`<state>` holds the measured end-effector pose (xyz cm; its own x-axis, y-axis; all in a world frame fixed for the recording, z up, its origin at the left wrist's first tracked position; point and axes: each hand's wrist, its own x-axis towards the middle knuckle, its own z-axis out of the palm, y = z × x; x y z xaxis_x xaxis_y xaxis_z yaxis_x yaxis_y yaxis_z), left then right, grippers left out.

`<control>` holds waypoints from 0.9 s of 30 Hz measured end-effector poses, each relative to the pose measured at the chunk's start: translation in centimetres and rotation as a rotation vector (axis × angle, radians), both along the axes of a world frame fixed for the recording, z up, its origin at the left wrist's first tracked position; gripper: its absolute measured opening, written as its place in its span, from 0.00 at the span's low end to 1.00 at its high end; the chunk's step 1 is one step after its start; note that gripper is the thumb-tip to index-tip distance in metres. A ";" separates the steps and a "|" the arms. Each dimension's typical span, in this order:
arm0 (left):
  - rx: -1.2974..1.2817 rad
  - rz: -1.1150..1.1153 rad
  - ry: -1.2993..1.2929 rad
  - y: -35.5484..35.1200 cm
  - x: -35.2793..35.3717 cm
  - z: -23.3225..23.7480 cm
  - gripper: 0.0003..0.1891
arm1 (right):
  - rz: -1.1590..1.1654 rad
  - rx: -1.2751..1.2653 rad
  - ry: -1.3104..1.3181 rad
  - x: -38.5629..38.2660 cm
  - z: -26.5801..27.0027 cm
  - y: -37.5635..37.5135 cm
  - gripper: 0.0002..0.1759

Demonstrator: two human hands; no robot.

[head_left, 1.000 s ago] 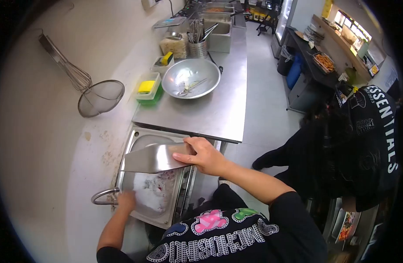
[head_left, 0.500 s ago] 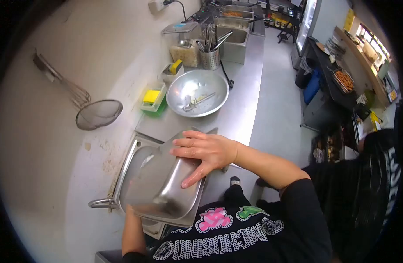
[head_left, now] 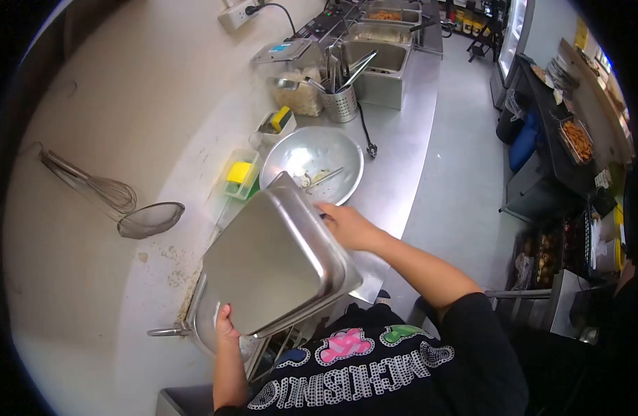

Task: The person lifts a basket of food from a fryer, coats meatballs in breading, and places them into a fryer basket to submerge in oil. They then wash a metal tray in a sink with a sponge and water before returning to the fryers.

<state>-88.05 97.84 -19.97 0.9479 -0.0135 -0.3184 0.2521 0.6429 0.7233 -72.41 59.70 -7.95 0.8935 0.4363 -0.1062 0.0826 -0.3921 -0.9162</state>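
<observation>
Between my two hands a stainless steel food pan (head_left: 253, 249) is held tilted over the sink (head_left: 202, 312), its broad flat underside turned up. Fingers of my left hand (head_left: 226, 323) close on its lower left edge, with the thumb showing on the outside. At the right side, my right hand (head_left: 345, 226) grips the rim, and the pan hides part of its fingers. The pan's upper corner overlaps a large steel mixing bowl (head_left: 277, 149) that holds a metal utensil and some food scraps.
A faucet (head_left: 167, 332) juts from the wall at left. Behind the bowl stand a sponge holder (head_left: 274, 126), a perforated utensil canister (head_left: 341, 105) and a food container (head_left: 298, 93). A whisk (head_left: 100, 187) and strainer (head_left: 151, 220) hang on the wall. A power cord (head_left: 367, 135) lies on the counter.
The pan has risen from the sink and swung toward the bowl, showing more of its underside. My right hand has gone from lying spread on its side to gripping the rim.
</observation>
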 end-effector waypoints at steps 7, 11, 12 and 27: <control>0.213 0.058 0.043 -5.2 8.5 0.6 0.29 | -0.382 0.258 0.078 5.1 -5.9 -2.8 0.26; 0.462 0.046 0.068 -9.8 14.5 3.7 0.32 | -0.327 0.231 0.181 12.7 -4.9 -5.1 0.32; 0.514 0.030 0.099 -10.0 16.2 3.4 0.33 | -0.313 0.246 0.214 14.6 -4.6 -5.7 0.33; 0.864 0.002 0.645 -17.9 24.9 2.1 0.35 | -0.018 0.017 0.254 33.8 -13.0 -8.3 0.37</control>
